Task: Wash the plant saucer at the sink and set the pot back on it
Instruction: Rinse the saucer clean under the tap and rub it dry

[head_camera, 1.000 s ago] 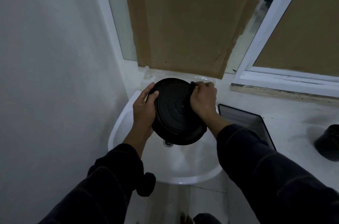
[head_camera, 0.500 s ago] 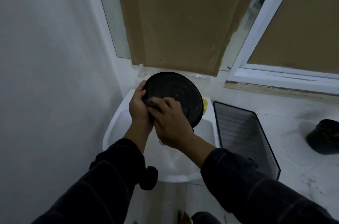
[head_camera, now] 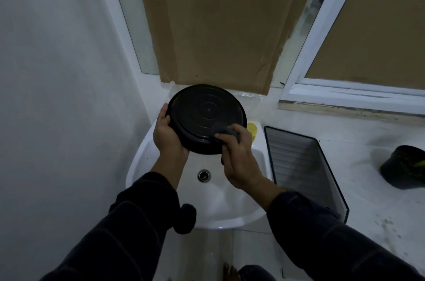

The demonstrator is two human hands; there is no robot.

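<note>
The black round plant saucer [head_camera: 202, 115] is held tilted over the white sink [head_camera: 142, 161], its ridged underside facing me. My left hand [head_camera: 169, 136] grips its left rim. My right hand [head_camera: 236, 156] pinches a dark grey scrubbing cloth [head_camera: 224, 131] and presses it on the saucer's lower right edge. The black plant pot [head_camera: 404, 165] stands on the counter at the far right, apart from the saucer.
A dark ribbed tray [head_camera: 303, 170] sits on the counter right of the sink. A yellow soap piece [head_camera: 252, 129] lies on the sink's back right corner. Cardboard [head_camera: 218, 27] covers the window behind. A white wall closes the left side.
My right hand with the cloth has slid from the saucer's left side to its lower right edge. The saucer stays tilted in my left hand over the sink.
</note>
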